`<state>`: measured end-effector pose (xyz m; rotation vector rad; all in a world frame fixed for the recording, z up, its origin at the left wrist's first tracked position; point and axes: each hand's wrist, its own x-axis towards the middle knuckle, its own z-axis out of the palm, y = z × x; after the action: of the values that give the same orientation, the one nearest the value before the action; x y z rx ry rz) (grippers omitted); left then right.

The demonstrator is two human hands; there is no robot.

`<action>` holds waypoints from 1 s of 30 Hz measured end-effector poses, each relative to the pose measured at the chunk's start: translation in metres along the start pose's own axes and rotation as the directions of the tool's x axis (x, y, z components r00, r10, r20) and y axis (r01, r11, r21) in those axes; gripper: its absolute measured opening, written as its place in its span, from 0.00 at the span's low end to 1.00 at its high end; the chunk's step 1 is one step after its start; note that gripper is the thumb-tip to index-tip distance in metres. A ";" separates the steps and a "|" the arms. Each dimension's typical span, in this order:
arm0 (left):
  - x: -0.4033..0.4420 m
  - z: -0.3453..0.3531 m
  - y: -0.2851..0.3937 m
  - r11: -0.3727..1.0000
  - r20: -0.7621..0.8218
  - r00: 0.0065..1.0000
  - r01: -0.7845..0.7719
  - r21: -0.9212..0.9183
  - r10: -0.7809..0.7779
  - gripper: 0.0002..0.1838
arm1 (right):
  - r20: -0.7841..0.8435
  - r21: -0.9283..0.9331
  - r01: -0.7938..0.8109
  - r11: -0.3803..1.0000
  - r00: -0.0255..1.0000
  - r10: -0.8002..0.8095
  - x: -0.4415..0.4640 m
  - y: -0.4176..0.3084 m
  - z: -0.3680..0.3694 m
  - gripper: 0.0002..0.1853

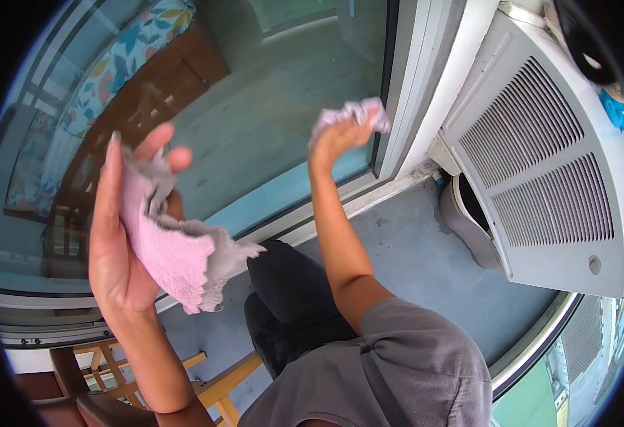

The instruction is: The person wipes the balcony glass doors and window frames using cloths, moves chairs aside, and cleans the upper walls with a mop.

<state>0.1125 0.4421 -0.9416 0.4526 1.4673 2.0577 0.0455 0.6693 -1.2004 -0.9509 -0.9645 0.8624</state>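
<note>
My left hand (123,242) is raised in front of the glass, its fingers loosely bent around a pink cloth (169,256). That cloth has ragged edges and a greyish underside, and it hangs down from my palm. Farther right, my right hand (340,141) presses a crumpled pale pink cloth (351,114) to the glass door (276,107), close to its frame. I cannot make out every fingertip of my right hand, since the cloth bunches around them.
At the right stands a grey louvred panel (539,156), with a grey bin (468,220) beneath its edge. A wooden rack (219,377) is at the lower left. A railing (539,349) curves along the lower right of the blue-grey floor (425,242).
</note>
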 end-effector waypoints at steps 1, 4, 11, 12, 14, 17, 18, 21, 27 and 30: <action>-0.006 -0.010 -0.008 1.000 -0.004 1.000 0.004 0.002 -0.004 0.24 | 0.054 0.022 0.154 0.988 0.986 -0.155 0.006 -0.038 0.005 0.29; -0.018 -0.051 -0.033 0.998 -0.188 0.982 -0.020 0.054 0.030 0.22 | 0.180 0.054 0.499 0.865 0.847 -0.500 0.023 -0.085 0.011 0.31; -0.080 -0.117 -0.099 0.984 -0.510 0.859 0.052 0.170 0.043 0.21 | 0.176 0.033 0.281 0.959 0.943 -0.283 -0.007 0.101 -0.036 0.37; -0.090 -0.128 -0.108 0.986 -0.524 0.851 0.049 0.161 0.043 0.21 | 0.127 0.091 0.057 0.994 0.990 -0.068 -0.023 0.088 -0.040 0.38; -0.103 -0.132 -0.114 0.990 -0.546 0.837 0.068 0.127 0.013 0.20 | 0.064 -0.002 -0.129 0.992 0.990 0.129 -0.065 0.124 -0.048 0.36; -0.112 -0.140 -0.126 0.995 -0.541 0.841 0.047 0.088 0.008 0.19 | 0.005 -0.379 -0.407 0.831 0.897 0.441 -0.148 0.181 -0.043 0.24; -0.114 -0.138 -0.129 0.997 -0.534 0.845 0.049 0.061 -0.009 0.19 | 0.017 -0.190 -0.571 0.799 0.812 0.584 -0.155 0.160 -0.040 0.22; -0.122 -0.135 -0.132 0.999 -0.549 0.835 0.038 -0.003 -0.034 0.19 | 0.047 0.006 -0.817 0.577 0.577 0.816 -0.150 0.074 -0.023 0.20; -0.151 -0.166 -0.147 0.997 -0.635 0.770 0.021 -0.077 -0.065 0.18 | 0.264 0.092 0.376 0.922 0.884 -0.386 -0.086 -0.096 0.009 0.34; -0.163 -0.184 -0.166 0.991 -0.691 0.717 -0.004 -0.135 -0.091 0.17 | 0.367 0.203 0.703 0.681 0.590 -0.719 -0.073 -0.098 0.012 0.36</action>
<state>0.1767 0.2430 -1.1525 -0.4876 1.6945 2.3926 0.0268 0.5733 -1.1263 -0.2510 -1.5585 0.3720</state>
